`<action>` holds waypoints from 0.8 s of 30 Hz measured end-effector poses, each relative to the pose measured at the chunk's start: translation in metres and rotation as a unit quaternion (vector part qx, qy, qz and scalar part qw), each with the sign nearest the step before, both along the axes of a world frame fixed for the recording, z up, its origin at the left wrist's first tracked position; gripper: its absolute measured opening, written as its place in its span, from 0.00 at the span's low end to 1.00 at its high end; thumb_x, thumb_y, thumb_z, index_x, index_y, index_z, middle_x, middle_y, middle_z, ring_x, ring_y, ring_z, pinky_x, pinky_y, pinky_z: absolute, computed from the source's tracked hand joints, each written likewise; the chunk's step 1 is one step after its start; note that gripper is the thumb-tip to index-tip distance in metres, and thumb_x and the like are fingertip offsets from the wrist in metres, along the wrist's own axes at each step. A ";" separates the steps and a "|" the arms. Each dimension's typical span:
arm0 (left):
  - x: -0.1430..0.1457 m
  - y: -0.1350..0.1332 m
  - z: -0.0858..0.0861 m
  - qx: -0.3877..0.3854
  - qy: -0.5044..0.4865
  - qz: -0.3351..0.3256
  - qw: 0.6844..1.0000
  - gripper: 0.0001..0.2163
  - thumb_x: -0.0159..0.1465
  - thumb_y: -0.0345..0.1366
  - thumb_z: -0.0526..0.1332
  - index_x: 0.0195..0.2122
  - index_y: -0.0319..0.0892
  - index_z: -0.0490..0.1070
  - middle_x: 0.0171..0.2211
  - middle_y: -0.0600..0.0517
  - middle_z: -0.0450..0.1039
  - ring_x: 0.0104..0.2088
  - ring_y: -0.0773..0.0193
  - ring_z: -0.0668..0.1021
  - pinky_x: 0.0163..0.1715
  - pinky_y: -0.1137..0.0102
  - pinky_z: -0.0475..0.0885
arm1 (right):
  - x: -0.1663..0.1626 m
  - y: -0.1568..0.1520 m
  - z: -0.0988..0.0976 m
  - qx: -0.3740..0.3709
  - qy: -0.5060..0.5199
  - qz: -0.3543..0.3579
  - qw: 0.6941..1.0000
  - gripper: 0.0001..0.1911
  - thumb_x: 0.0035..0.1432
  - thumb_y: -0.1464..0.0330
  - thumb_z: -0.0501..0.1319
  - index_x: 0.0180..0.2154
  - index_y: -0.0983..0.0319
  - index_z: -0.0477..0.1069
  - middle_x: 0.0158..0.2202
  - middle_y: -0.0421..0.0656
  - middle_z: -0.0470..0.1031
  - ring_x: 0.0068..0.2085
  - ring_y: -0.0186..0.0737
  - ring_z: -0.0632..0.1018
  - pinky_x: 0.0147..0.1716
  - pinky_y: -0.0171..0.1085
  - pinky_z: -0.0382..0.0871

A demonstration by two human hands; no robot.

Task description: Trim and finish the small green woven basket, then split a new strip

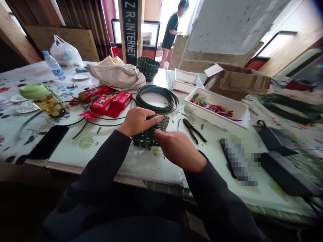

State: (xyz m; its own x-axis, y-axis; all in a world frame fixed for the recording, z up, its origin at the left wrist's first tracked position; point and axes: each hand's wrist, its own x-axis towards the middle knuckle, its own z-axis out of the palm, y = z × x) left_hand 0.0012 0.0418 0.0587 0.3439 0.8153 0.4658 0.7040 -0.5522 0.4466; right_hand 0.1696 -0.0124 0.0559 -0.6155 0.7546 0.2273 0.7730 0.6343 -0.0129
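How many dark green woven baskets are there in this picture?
2. One basket is held by the left hand and right hand; the other basket stands farther back, beside the beige bag.

The left forearm (103,161) and right forearm (212,188), both in dark sleeves, reach forward and slant inward, bringing the hands close together. The left hand (137,119) lies back upward, its thumb (156,119) stretched toward the right. The right hand (180,148), slightly lower and nearer the body, is curled, its fingers mostly hidden and its thumb pointing left.
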 end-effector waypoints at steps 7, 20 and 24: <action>-0.003 0.003 -0.001 0.009 -0.010 0.015 1.000 0.26 0.61 0.53 0.53 0.14 0.40 0.53 0.14 0.58 0.48 0.19 0.71 0.55 0.23 0.70 0.50 | -0.007 -0.002 0.002 0.055 -0.020 0.002 0.998 0.07 0.56 0.77 0.55 0.31 0.60 0.67 0.17 0.39 0.68 0.18 0.38 0.67 0.20 0.39 0.44; -0.004 0.012 -0.002 0.000 -0.027 0.010 1.000 0.26 0.61 0.53 0.54 0.14 0.40 0.51 0.14 0.58 0.47 0.19 0.71 0.55 0.22 0.70 0.50 | -0.002 0.011 -0.045 0.160 0.290 0.110 0.937 0.09 0.58 0.79 0.55 0.37 0.65 0.72 0.33 0.49 0.71 0.35 0.44 0.71 0.36 0.41 0.70; -0.004 0.014 -0.001 -0.019 -0.038 0.002 0.999 0.25 0.60 0.52 0.55 0.14 0.40 0.50 0.15 0.58 0.46 0.19 0.71 0.55 0.21 0.71 0.49 | -0.007 0.008 -0.042 0.187 0.221 0.090 0.953 0.14 0.55 0.84 0.50 0.32 0.66 0.71 0.31 0.50 0.70 0.34 0.45 0.69 0.33 0.41 0.68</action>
State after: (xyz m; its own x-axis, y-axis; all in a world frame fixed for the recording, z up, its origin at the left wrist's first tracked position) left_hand -0.0031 0.0563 0.0577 0.3054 0.8337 0.4600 0.6688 -0.5317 0.5196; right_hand 0.1630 -0.0041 0.0139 -0.5083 0.4612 0.7273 0.6226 0.7802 -0.0596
